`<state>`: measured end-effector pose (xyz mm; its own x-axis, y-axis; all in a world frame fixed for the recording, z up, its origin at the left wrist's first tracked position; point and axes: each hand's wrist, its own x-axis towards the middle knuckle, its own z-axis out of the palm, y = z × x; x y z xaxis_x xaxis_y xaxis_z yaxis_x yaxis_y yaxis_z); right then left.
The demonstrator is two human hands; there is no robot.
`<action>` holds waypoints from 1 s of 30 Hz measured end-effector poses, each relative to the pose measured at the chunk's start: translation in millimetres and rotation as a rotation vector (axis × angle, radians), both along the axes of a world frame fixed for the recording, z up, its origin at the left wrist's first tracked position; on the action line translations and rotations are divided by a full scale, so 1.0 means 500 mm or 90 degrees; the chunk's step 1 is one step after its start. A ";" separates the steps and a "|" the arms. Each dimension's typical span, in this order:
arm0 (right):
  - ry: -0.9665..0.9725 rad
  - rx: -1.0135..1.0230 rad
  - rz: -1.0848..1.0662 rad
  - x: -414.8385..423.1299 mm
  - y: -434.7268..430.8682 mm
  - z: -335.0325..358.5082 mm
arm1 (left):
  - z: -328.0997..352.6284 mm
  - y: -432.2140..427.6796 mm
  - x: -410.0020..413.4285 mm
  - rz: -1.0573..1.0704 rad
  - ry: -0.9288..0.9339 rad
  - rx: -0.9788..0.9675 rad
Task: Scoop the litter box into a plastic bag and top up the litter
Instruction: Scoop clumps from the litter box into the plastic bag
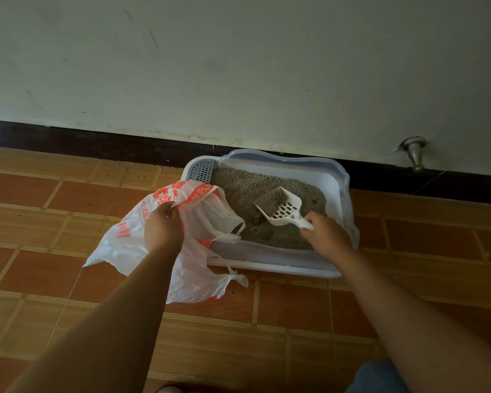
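Tiled floor by a wall, with a litter box and a crumpled plastic bag resting on it.

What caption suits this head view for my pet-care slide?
Right hand lifts a litter-laden scoop over the litter box while left hand holds the plastic bag open.
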<state>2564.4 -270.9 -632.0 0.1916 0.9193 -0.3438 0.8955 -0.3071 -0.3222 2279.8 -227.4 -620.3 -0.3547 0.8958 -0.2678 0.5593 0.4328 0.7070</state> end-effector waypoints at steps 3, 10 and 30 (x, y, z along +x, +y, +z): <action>0.015 0.012 -0.001 0.002 -0.004 0.005 | 0.000 -0.001 0.001 0.000 -0.003 0.002; 0.041 0.057 0.006 -0.007 -0.006 0.014 | -0.002 -0.005 0.003 0.017 -0.001 0.009; 0.021 0.090 0.001 0.005 -0.011 0.035 | -0.009 -0.012 -0.003 0.011 0.009 0.005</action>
